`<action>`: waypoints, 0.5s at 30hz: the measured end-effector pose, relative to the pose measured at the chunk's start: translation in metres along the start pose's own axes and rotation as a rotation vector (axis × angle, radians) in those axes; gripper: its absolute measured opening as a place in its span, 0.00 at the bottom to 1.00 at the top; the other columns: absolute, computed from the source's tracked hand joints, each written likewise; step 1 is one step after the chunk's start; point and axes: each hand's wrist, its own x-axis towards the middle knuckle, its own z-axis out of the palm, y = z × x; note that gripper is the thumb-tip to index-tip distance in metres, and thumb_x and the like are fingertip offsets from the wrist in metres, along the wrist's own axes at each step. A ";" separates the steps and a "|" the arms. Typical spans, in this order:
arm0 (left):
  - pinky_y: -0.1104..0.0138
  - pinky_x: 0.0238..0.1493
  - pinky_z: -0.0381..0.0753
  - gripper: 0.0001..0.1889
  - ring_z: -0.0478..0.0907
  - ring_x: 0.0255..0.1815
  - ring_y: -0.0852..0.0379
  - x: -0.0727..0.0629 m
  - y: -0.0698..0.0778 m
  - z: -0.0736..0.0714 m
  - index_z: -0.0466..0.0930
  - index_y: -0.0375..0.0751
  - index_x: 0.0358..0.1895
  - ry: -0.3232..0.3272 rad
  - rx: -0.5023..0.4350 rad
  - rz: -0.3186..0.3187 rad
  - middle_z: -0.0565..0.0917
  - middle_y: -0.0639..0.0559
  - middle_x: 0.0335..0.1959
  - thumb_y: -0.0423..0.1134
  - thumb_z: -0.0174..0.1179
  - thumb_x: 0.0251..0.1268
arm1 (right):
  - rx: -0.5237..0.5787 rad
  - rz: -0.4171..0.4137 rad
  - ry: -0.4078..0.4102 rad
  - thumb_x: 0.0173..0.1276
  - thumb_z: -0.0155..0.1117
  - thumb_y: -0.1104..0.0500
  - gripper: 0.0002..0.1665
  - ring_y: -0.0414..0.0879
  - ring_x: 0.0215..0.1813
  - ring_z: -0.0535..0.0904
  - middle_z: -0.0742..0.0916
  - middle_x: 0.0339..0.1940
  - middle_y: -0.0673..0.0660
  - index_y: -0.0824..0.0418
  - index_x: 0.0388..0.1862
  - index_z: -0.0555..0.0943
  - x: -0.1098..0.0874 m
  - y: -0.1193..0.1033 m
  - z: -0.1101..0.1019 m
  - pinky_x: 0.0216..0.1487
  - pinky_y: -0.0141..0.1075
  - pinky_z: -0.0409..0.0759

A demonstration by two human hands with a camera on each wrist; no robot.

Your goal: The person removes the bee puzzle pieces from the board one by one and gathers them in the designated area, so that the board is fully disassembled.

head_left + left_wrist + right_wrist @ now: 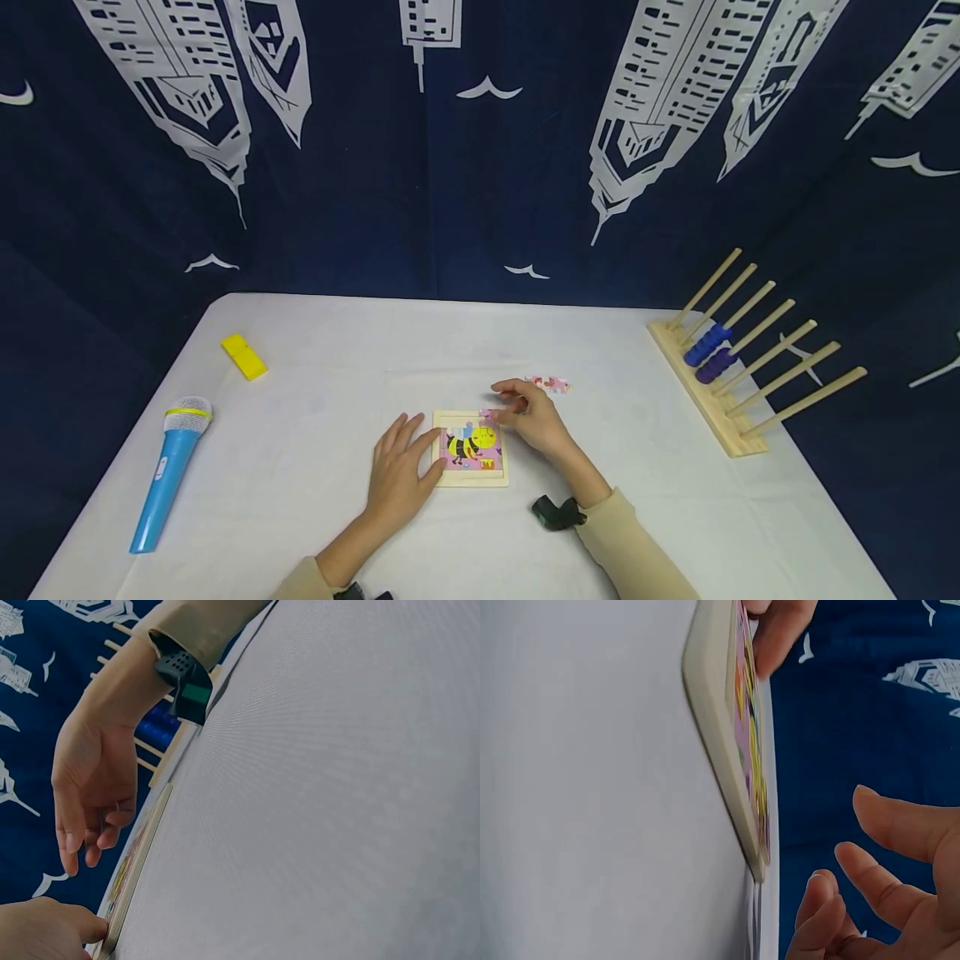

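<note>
A wooden puzzle tray point(471, 481) lies flat on the white table, filled in large part by a pink jigsaw picture of a yellow-and-black bee point(468, 446). My left hand point(401, 475) rests at the tray's left side, thumb and fingertips touching its edge. Over the tray's upper right corner hovers my right hand point(534, 419), its fingers loosely bent and apart, with nothing between them in the right wrist view. Close to those fingers, a small pink piece point(489, 413) shows at the top right of the picture. Behind the right hand lie pink puzzle pieces point(551, 384), partly hidden.
A blue toy microphone point(161, 483) lies on the left, with a yellow block point(243, 357) beyond it. At the right edge stands a wooden peg rack point(708, 392) with blue and purple beads on its rods. A dark blue patterned curtain point(427, 192) hangs behind the table.
</note>
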 end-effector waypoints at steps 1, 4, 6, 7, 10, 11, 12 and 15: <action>0.40 0.68 0.58 0.22 0.61 0.72 0.35 0.000 0.000 0.000 0.83 0.39 0.54 -0.001 0.002 0.000 0.74 0.36 0.65 0.40 0.70 0.55 | 0.000 -0.002 -0.007 0.57 0.71 0.66 0.23 0.45 0.36 0.73 0.83 0.49 0.61 0.62 0.54 0.81 -0.001 -0.001 0.002 0.35 0.31 0.72; 0.41 0.68 0.58 0.22 0.61 0.72 0.35 0.001 0.000 0.001 0.82 0.39 0.54 -0.006 0.007 0.001 0.74 0.36 0.65 0.41 0.70 0.55 | -0.016 -0.017 -0.011 0.56 0.72 0.66 0.23 0.45 0.35 0.73 0.82 0.48 0.59 0.61 0.53 0.82 -0.005 -0.001 0.007 0.35 0.31 0.71; 0.41 0.68 0.58 0.21 0.61 0.72 0.35 0.001 0.001 0.001 0.82 0.39 0.54 -0.011 0.008 -0.001 0.74 0.36 0.65 0.41 0.69 0.56 | -0.021 -0.024 -0.008 0.56 0.72 0.67 0.23 0.44 0.34 0.72 0.82 0.47 0.59 0.61 0.52 0.82 -0.006 -0.001 0.009 0.35 0.31 0.70; 0.41 0.68 0.58 0.21 0.61 0.72 0.35 0.001 0.001 0.001 0.82 0.39 0.54 -0.011 0.008 -0.001 0.74 0.36 0.65 0.41 0.69 0.56 | -0.021 -0.027 -0.006 0.56 0.72 0.68 0.23 0.44 0.34 0.72 0.82 0.46 0.59 0.61 0.52 0.82 -0.006 0.000 0.009 0.35 0.31 0.70; 0.41 0.68 0.58 0.21 0.61 0.72 0.35 0.001 0.001 0.000 0.83 0.39 0.54 -0.012 0.007 -0.002 0.74 0.36 0.65 0.41 0.70 0.56 | -0.022 -0.025 -0.001 0.56 0.72 0.68 0.22 0.44 0.33 0.71 0.82 0.45 0.59 0.62 0.51 0.82 -0.006 0.002 0.010 0.35 0.30 0.69; 0.41 0.68 0.58 0.21 0.61 0.72 0.35 0.001 0.001 0.000 0.83 0.40 0.54 -0.012 0.009 -0.002 0.74 0.36 0.65 0.41 0.70 0.56 | -0.022 -0.023 0.001 0.55 0.72 0.68 0.22 0.43 0.33 0.71 0.82 0.45 0.59 0.62 0.51 0.83 -0.005 0.003 0.010 0.34 0.30 0.69; 0.41 0.68 0.58 0.21 0.61 0.72 0.35 0.001 0.001 0.000 0.83 0.40 0.54 -0.012 0.008 -0.004 0.74 0.36 0.65 0.41 0.70 0.56 | -0.020 -0.020 0.001 0.55 0.72 0.68 0.22 0.43 0.33 0.71 0.82 0.45 0.59 0.62 0.51 0.83 -0.005 0.003 0.011 0.34 0.30 0.70; 0.41 0.68 0.58 0.22 0.60 0.72 0.35 0.001 0.001 0.000 0.82 0.39 0.54 -0.011 0.004 -0.007 0.74 0.36 0.65 0.40 0.70 0.55 | -0.020 -0.016 0.002 0.55 0.73 0.67 0.22 0.43 0.32 0.72 0.82 0.44 0.59 0.62 0.51 0.83 -0.005 0.005 0.011 0.34 0.29 0.70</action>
